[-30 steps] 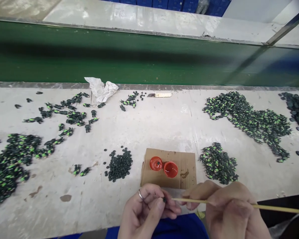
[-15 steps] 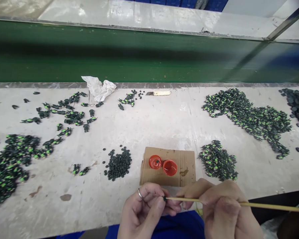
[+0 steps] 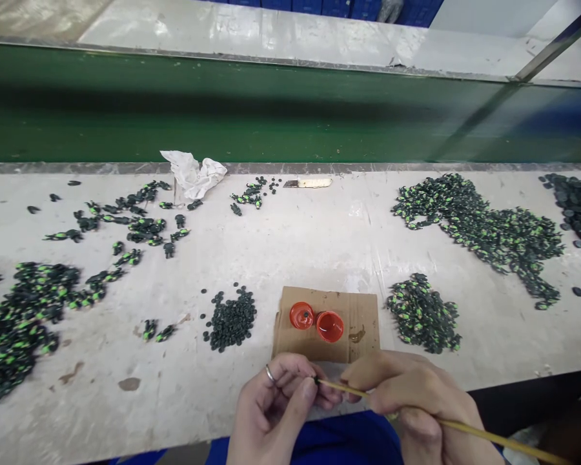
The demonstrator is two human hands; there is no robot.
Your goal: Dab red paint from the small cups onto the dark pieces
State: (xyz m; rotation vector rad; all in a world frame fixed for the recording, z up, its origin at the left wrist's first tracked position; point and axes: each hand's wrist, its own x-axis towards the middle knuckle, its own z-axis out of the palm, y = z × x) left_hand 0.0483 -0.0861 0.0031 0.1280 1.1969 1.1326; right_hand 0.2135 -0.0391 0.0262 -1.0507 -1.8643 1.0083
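Note:
My left hand (image 3: 275, 410), with a ring on one finger, pinches a tiny dark piece (image 3: 315, 380) at its fingertips near the table's front edge. My right hand (image 3: 411, 400) grips a thin wooden stick (image 3: 465, 429) whose tip touches that piece. Just beyond my hands lies a cardboard square (image 3: 363, 316) with two small red caps (image 3: 317, 321) on it. A heap of dark round discs (image 3: 231, 319) sits left of the cardboard. A heap of black-and-green pieces (image 3: 423, 314) sits to its right.
More black-and-green pieces lie at far right (image 3: 484, 229), at left (image 3: 24, 316) and at back left (image 3: 130, 219). Dark discs (image 3: 578, 206) pile at the right edge. A crumpled white cloth (image 3: 193, 173) and a small knife (image 3: 307, 183) lie by the green conveyor belt (image 3: 271, 116).
My right hand has tilted the stick, so its far end now drops toward the lower right. The tip stays on the piece in my left hand.

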